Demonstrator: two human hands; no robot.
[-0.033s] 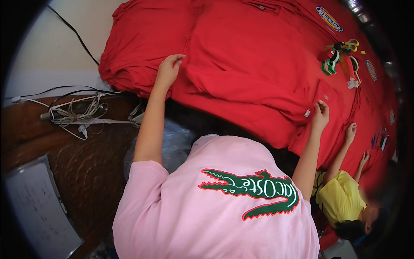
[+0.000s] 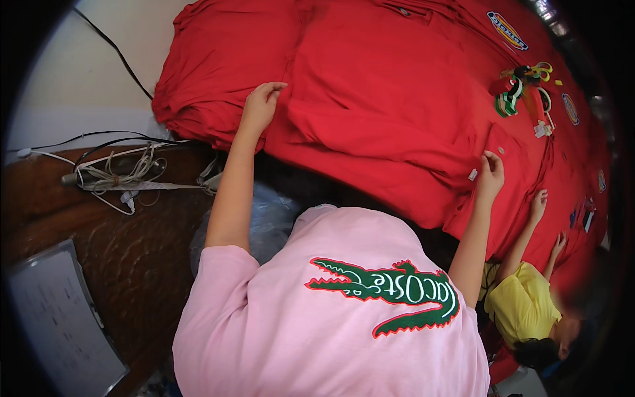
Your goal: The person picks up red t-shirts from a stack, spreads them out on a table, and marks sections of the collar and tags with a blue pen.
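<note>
Reaching across the wooden table [image 2: 132, 264], I lean over a wide spread of red cloth [image 2: 383, 99] that covers most of the surface ahead of me. At far left lie a pale sheet of paper [image 2: 59, 324] and a tangle of white and black cables [image 2: 119, 172], well apart from the work. My left hand [image 2: 261, 106] sits at the near left part of the cloth, fingers curled down over a fold and gripping it. Between my hands the cloth lies in soft ridges and hangs over the near table edge. My right hand [image 2: 491, 173] pinches the cloth's lower right part, just beside a small white tag [image 2: 473, 174]. Beyond it, near the far right, rest a green-and-white roll [image 2: 508, 100], yellow-handled scissors [image 2: 539, 70] and a few oval patches [image 2: 508, 30]. At lower right a co-worker in yellow [image 2: 522, 304] lays both hands flat on the same cloth. Compared with the picture taken at the same instant, nothing has shifted: both grips and the cloth keep their places, so I judge the handling as mid-hold.
</note>
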